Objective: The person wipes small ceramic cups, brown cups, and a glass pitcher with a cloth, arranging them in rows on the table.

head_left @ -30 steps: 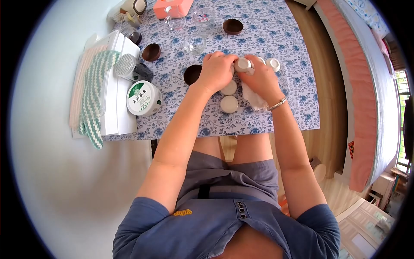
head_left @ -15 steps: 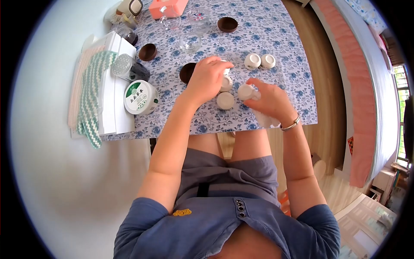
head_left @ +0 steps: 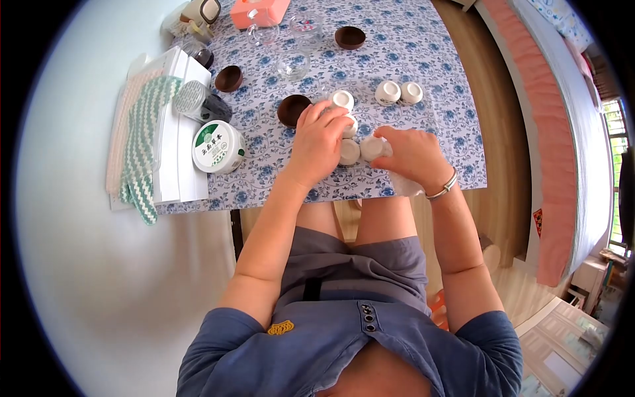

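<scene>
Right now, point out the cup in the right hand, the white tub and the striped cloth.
Cup (head_left: 371, 148) in the right hand (head_left: 415, 155): head view, on its pale round end.
White tub (head_left: 215, 147): head view, on its lid.
Striped cloth (head_left: 145, 140): head view, near its middle.

Smooth, glossy white cups (head_left: 387, 94); rough, knitted-looking striped cloth (head_left: 143, 145)
</scene>
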Motion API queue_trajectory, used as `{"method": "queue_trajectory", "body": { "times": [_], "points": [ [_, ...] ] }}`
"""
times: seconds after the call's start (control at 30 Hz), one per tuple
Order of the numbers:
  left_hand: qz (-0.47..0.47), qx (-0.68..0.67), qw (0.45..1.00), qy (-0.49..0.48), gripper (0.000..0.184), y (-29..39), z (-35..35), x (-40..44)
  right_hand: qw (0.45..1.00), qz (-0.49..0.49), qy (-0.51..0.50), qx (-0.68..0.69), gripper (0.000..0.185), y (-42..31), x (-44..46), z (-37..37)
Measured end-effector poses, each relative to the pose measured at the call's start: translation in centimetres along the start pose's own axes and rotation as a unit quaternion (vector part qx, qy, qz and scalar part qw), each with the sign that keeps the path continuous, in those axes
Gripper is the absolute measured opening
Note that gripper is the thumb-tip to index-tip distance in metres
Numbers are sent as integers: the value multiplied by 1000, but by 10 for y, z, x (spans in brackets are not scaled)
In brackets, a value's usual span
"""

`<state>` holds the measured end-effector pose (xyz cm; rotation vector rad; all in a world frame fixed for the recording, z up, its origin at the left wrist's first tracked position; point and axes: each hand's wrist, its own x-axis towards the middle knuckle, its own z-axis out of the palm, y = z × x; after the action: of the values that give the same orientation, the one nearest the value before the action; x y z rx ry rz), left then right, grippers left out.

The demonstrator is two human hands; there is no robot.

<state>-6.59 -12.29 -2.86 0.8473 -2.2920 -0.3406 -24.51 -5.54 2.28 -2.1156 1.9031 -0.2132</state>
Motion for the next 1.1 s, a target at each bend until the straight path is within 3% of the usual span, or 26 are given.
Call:
{"method": "queue_trajectory", "body": {
  "times": [0.37,0.57,0.63,0.77,0.97,1.03,1.1],
  "points": [
    [-13,23,1000,-9,14,2,-1,-3,999,1,-17,-46,35,-2,3,0],
    [-10,13,1000,-2,14,2,-1,-1,999,20,-43,21,44,6,-1,-11],
    [-8,3,1000,-2,17,3,-2,4,995,84,39,34,47,15,7,-17],
    [1,-9,1000,15,28,3,0,22,989,113,85,36,41,32,36,-19],
    [-27,-21,999,-12,39,-4,8,37,985,171,13,-7,34,39,73,-6],
    [-21,-22,1000,-4,38,-3,8,38,976,214,-38,-27,49,37,79,-4],
    [-15,-24,1000,5,37,-5,9,38,976,214,-39,-15,49,34,78,-6]
  ]
}}
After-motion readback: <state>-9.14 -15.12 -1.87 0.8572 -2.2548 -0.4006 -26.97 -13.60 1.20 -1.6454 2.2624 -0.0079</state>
